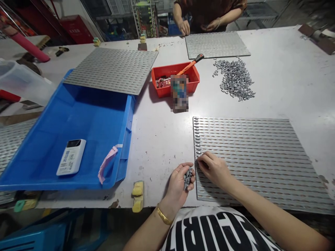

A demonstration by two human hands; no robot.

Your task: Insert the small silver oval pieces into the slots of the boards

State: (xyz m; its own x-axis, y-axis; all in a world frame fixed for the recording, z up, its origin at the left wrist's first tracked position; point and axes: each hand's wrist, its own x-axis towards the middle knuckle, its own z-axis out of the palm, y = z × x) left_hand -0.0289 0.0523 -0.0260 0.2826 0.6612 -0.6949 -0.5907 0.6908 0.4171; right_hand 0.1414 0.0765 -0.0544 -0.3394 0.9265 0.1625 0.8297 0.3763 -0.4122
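In my left hand (180,183) lies a handful of small spindle-shaped grey metal pieces (187,178), the fingers curled round them. My right hand (213,169) rests at the left edge of a large grey slotted board (251,157). Its thumb and fingers are pinched together over that edge, and whatever is between the tips is hidden. Along the left edge above my right hand runs a column of the same pieces (197,134), seated in the slots. Rows of slots cover the rest of the board.
A loose pile of grey pieces (235,78) lies beyond the board. A red bin (160,92) holds an orange-handled tool (191,64). Leftward, another slotted board (112,66) overlaps a blue tub (91,115) containing a white device (71,157). Across the table a co-worker's hands (184,28) work near a third board (217,45).
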